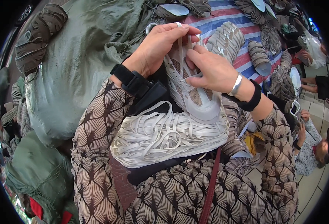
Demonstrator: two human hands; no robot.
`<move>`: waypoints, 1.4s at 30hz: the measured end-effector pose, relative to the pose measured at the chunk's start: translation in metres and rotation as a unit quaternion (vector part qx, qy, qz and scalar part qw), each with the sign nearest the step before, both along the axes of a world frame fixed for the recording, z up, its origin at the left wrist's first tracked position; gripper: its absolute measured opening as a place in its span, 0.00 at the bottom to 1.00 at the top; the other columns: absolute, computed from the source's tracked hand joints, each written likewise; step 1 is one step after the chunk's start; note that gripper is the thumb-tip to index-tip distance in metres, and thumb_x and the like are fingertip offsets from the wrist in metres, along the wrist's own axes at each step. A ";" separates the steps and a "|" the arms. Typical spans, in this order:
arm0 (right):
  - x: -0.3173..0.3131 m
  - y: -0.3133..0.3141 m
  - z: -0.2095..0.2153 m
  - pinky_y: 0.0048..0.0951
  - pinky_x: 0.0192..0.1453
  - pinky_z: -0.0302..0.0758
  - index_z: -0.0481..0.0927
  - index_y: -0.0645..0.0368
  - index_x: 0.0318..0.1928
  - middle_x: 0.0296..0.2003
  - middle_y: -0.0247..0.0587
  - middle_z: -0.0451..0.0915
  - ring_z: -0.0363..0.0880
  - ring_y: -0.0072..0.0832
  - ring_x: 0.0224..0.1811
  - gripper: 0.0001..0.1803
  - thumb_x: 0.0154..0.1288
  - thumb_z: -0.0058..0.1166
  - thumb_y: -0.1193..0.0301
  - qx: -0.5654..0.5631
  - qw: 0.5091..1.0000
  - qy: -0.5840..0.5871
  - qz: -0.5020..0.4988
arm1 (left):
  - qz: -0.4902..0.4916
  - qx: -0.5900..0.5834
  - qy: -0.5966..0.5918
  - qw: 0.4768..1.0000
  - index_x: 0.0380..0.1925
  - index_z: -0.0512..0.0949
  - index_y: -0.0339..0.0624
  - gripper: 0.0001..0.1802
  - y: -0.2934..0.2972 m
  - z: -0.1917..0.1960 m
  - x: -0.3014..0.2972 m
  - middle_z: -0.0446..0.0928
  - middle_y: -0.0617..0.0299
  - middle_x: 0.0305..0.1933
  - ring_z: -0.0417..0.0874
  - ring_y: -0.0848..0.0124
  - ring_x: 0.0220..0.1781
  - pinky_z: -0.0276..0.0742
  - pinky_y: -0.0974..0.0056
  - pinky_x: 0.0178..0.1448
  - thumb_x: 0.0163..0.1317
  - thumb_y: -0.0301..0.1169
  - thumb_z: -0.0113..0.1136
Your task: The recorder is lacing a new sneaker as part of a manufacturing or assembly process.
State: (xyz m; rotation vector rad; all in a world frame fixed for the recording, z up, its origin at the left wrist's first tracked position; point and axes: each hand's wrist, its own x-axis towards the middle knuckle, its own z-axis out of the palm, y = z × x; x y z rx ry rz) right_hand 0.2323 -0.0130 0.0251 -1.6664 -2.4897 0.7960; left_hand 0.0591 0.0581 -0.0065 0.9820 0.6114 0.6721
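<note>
A beige mesh shoe upper (203, 106) with white overlays lies in front of me, toe toward my lap. My left hand (163, 44) is closed above its opening, pinching a white shoelace (181, 56) that runs down into the eyelets. On the right side of the lacing, my right hand (211, 71) has its fingers curled around the lace; its fingertips partly hide the eyelets. Below the toe, a thick bundle of loose white shoelaces (168, 134) rests across my lap.
Stacked beige shoe uppers (227, 41) lie on a red, white and blue striped sheet (246, 28). A large green sack (73, 71) fills the left, with brown uppers (35, 41) on its far side. At right, another person (310, 145) handles shoes near the tiled floor.
</note>
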 end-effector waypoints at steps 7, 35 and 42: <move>0.031 0.034 0.015 0.18 0.29 0.71 0.80 0.61 0.44 0.30 0.32 0.77 0.74 0.16 0.28 0.17 0.68 0.55 0.59 -0.276 0.900 0.314 -0.119 | 0.004 -0.027 -0.097 0.995 0.51 0.78 0.36 0.23 0.011 -0.001 -0.006 0.79 0.60 0.45 0.76 0.72 0.51 0.69 0.66 0.60 0.75 0.43 0.40; 0.452 0.047 0.138 0.16 0.26 0.70 0.74 0.57 0.47 0.31 0.25 0.75 0.71 0.13 0.27 0.10 0.76 0.43 0.65 -0.096 0.752 0.504 -0.413 | 0.603 -0.244 0.028 0.759 0.50 0.70 0.31 0.13 -0.158 -0.049 -0.579 0.52 0.71 0.19 0.52 0.78 0.18 0.52 0.71 0.24 0.73 0.29 0.44; 0.446 -0.033 0.131 0.17 0.29 0.71 0.73 0.61 0.54 0.34 0.26 0.76 0.72 0.12 0.30 0.15 0.75 0.45 0.65 0.067 0.692 0.443 -0.566 | 0.682 -0.267 0.001 0.682 0.39 0.72 0.35 0.09 -0.183 -0.063 -0.592 0.51 0.70 0.16 0.52 0.76 0.17 0.55 0.70 0.24 0.73 0.27 0.43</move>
